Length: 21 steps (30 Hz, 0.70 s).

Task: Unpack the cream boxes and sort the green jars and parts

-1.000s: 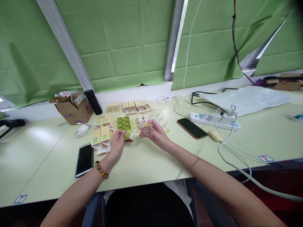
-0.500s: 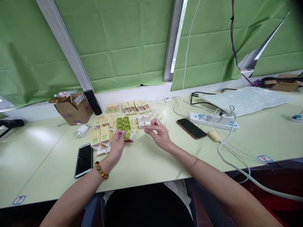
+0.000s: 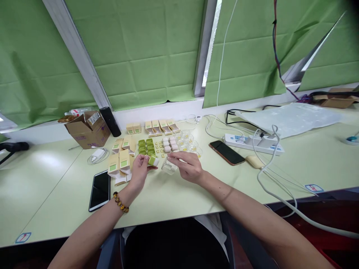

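My left hand point(image 3: 138, 170) is closed around a small green-and-white block point(image 3: 153, 160), its white end pointing right. Just right of it, my right hand point(image 3: 190, 168) pinches a clear plastic cover point(image 3: 169, 167) that is tilted above the table, apart from the block. Beyond my hands lie rows of green square cups point(image 3: 146, 147), small yellow pieces point(image 3: 159, 146), pinkish-white blocks point(image 3: 169, 144) and more clear covers point(image 3: 192, 142) with yellow spots. Several open paper boxes point(image 3: 119, 164) with green labels lie beside my left hand.
Further paper boxes point(image 3: 159, 127) line the back, near a cardboard carton point(image 3: 89, 130) and a black cylinder point(image 3: 110, 121). A phone point(image 3: 100, 190) lies left; another phone point(image 3: 226, 152), a power strip point(image 3: 252, 143) and loose white cables point(image 3: 263, 179) are on the right.
My right hand has brought the clear cover nearer to me, away from above the pinkish-white blocks, and tilted it. The blocks now show. My left hand has stayed in place.
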Tool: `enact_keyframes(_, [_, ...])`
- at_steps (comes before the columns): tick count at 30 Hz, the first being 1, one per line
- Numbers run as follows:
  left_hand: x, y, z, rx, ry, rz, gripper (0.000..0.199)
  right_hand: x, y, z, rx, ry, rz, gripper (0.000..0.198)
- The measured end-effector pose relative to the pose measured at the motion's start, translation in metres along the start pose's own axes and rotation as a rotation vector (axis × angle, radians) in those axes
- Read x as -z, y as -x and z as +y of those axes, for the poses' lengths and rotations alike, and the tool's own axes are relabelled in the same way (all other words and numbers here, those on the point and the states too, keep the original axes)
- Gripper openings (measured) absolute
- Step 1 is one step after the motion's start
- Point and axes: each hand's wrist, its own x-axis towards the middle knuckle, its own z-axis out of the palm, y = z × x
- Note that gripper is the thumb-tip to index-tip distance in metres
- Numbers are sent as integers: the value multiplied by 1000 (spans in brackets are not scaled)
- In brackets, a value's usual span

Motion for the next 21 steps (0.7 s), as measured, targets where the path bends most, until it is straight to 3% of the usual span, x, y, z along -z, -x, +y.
enact_keyframes(6, [0, 1, 2, 6, 10, 0, 51, 6, -2, 6, -65, 31, 21, 36])
enact_keyframes(12, [0, 2, 5, 14, 12, 4, 50, 39, -24, 25, -348, 274, 17, 23])
enact_keyframes(14, [-1, 3, 6, 11, 11, 5, 49, 53, -31, 34, -394, 393, -92, 22])
enact_keyframes(17, [-1, 4, 7, 16, 4, 4, 48, 67, -35, 42, -388, 524, -386, 24])
enact_keyframes(21, [-2, 4, 8, 17, 0, 3, 48, 67, -34, 39, -402, 540, -715, 25])
